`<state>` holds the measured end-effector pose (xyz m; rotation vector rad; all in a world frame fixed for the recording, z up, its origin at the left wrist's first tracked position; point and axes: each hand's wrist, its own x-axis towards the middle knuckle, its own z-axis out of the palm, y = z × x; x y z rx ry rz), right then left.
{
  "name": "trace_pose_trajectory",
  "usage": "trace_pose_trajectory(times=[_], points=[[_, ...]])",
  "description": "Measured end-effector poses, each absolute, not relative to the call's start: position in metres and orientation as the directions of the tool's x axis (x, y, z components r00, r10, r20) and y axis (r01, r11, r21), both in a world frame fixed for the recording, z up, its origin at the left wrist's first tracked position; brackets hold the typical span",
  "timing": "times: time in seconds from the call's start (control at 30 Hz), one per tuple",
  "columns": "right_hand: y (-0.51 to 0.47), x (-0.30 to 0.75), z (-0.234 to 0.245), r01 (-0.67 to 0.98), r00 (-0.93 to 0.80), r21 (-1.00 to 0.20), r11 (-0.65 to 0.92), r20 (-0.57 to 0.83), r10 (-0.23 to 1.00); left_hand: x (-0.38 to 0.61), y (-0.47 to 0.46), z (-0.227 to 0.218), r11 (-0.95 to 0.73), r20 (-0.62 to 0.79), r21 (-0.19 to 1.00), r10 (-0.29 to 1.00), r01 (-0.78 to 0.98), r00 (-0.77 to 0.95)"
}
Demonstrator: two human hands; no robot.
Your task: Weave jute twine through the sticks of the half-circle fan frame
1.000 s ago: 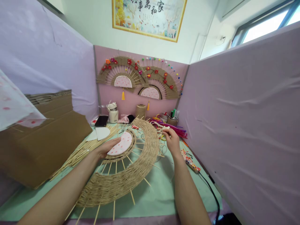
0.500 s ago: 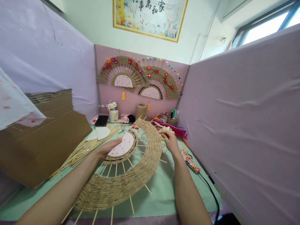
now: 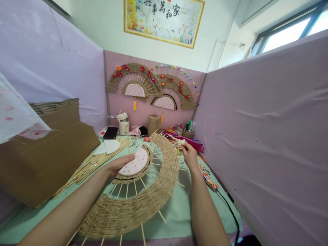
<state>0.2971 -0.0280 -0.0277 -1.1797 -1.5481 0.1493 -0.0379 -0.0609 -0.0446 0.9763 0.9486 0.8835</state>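
Left hand (image 3: 120,164) grips a woven fan (image 3: 167,181) by its dotted centre (image 3: 137,162); right of it, whether the right hand (image 3: 189,154) grips is unclear.

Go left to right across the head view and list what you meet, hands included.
Cardboard, left hand, twine spool, right hand, patterned corded item. The woven fan is left out, since it spans several of these places.

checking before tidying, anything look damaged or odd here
The cardboard at left looks roughly cut: its outline is uneven, its top edge ragged. The held fan shows no obvious damage.
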Motion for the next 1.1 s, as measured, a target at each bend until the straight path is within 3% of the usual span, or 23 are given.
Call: trace_pose_trajectory(times=[0.17, 0.33, 0.57, 0.87, 1.1], points=[[-0.024, 0.301, -0.029, 0.606, 0.097, -0.596, 0.527, 0.713, 0.694, -0.031, -0.064, -0.045, 0.338, -0.264, 0.931, 0.885, -0.141, 0.384], [-0.025, 0.304, -0.029, 0.587, 0.146, -0.654, 0.477, 0.665, 0.732, -0.026, -0.067, -0.048, 0.407, -0.328, 0.907, 0.846, -0.111, 0.419], [-0.027, 0.31, -0.025, 0.463, 0.162, -0.759, 0.457, 0.579, 0.799, -0.024, -0.068, -0.051, 0.42, -0.317, 0.899, 0.818, -0.123, 0.481], [-0.029, 0.314, -0.022, 0.372, 0.204, -0.798, 0.474, 0.568, 0.797, -0.023, -0.067, -0.053, 0.376, -0.289, 0.922, 0.825, -0.089, 0.486], [-0.026, 0.327, -0.031, 0.036, 0.149, -0.942, 0.333, 0.334, 0.931, -0.018, -0.069, -0.057, 0.391, -0.32, 0.919, 0.815, -0.053, 0.483]])
